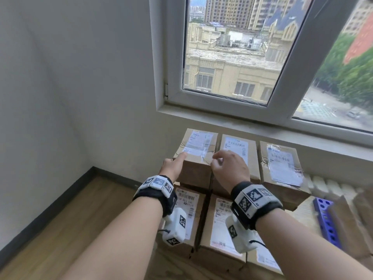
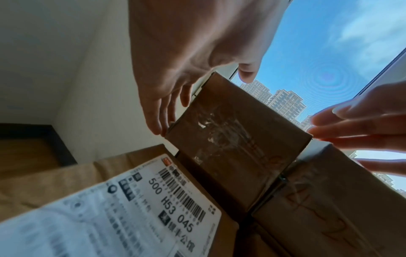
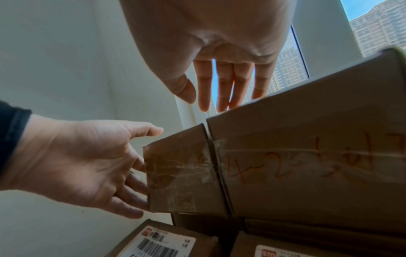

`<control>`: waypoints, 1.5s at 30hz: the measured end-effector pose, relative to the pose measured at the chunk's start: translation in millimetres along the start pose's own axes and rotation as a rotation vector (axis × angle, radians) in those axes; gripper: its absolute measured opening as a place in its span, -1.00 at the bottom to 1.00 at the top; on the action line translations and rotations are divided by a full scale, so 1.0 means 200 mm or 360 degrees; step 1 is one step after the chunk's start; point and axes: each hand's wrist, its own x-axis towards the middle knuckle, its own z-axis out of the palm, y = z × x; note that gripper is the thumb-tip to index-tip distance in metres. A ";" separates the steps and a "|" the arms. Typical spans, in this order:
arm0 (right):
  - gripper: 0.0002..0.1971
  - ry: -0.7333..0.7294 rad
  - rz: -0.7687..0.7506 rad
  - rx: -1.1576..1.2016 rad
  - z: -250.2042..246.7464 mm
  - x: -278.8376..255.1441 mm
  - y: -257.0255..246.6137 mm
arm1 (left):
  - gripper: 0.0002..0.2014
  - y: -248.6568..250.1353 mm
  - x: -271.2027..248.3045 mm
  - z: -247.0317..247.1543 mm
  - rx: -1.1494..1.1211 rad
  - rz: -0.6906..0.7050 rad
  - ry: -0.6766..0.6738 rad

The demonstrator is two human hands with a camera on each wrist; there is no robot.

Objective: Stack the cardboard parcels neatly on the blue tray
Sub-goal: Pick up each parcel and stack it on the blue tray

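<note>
Cardboard parcels with white labels are stacked in two layers under the window. My left hand [image 1: 173, 164] lies with straight fingers [image 2: 163, 111] flat against the left side of the top-left parcel [image 1: 196, 152], its thumb over the top edge. My right hand [image 1: 226, 162] is open, fingers [image 3: 222, 90] extended. Its tips sit at the seam between that parcel [image 3: 182, 173] and the middle top parcel [image 1: 241, 154]. Neither hand grips anything. A piece of the blue tray [image 1: 325, 219], pierced with round holes, shows at the right beside the stack.
A third top parcel [image 1: 282, 166] sits at the right, and lower parcels [image 1: 188, 215] lie in front under my wrists. The window sill [image 1: 262, 130] overhangs just behind the stack. White wall and wooden floor [image 1: 70, 219] are on the left.
</note>
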 end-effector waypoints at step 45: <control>-0.45 0.0178 0.0347 0.1373 -0.27 -0.10 -0.27 | -0.66 0.23 -0.34 -0.29 -0.0581 0.0414 -0.0652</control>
